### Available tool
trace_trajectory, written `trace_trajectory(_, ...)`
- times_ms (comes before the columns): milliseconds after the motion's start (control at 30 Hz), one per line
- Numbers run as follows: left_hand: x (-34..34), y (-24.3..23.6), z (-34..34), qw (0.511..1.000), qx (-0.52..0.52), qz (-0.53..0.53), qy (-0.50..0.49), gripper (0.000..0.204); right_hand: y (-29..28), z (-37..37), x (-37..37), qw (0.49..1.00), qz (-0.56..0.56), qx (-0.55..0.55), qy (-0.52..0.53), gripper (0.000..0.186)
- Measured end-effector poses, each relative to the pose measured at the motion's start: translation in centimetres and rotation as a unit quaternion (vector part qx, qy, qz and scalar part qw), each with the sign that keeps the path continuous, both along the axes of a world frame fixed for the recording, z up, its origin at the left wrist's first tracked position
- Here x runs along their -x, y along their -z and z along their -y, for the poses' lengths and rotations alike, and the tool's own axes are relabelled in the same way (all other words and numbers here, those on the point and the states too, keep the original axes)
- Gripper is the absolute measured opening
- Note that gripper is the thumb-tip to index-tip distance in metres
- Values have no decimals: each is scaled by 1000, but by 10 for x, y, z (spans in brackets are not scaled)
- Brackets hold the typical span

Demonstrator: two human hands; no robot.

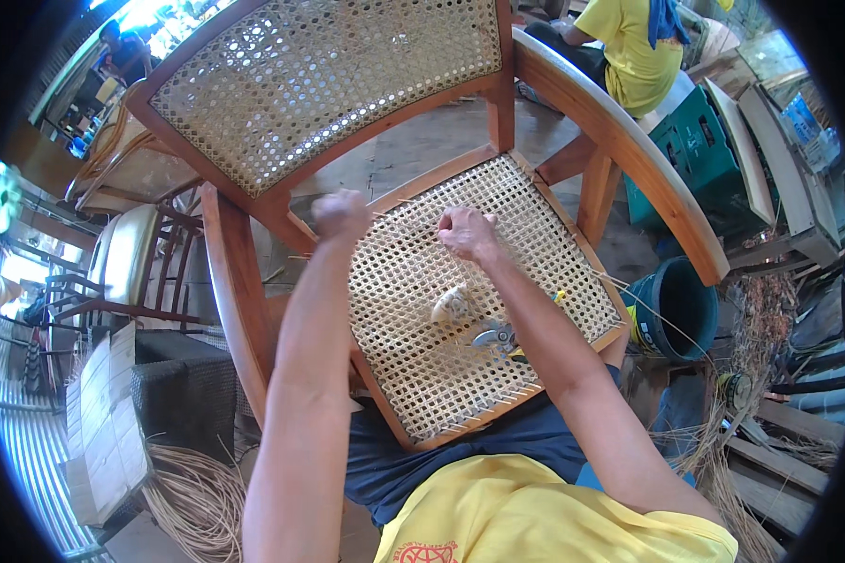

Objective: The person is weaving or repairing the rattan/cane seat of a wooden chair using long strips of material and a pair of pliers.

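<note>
The pale, open-woven cane seat [404, 314] of a brown wooden armchair [629, 141] sat just above the wearer's lap, among a coil of tan rattan [197, 507], a dark teal round bucket [690, 310] and a green plastic crate [690, 155]. The left hand [342, 216], blurred near the seat's left edge, looked fisted; the right hand [468, 233] curled above the weave. What either held could not be told. The right forearm [554, 342] partly covered a grey metal cutting tool [493, 336] beside a pale crumpled bundle [453, 306]. Strand ends fringed the front rail [479, 424]; bare weave lay right of the right hand.
</note>
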State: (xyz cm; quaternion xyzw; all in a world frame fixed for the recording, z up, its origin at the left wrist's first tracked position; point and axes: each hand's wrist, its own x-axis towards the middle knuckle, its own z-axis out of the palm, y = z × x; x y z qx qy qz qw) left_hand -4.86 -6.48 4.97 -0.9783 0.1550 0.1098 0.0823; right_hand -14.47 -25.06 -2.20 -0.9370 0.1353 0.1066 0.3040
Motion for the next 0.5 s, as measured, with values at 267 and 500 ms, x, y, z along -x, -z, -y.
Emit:
trace_trajectory(267, -12, -50, -7, 999, -35, -17, 22, 39, 15, -5, -12, 969, 201, 29, -140, 17)
trace_trajectory(500, -38, 17, -26, 997, -20, -60, 38, 40, -7, -7, -36, 887, 173, -427, 39, 6)
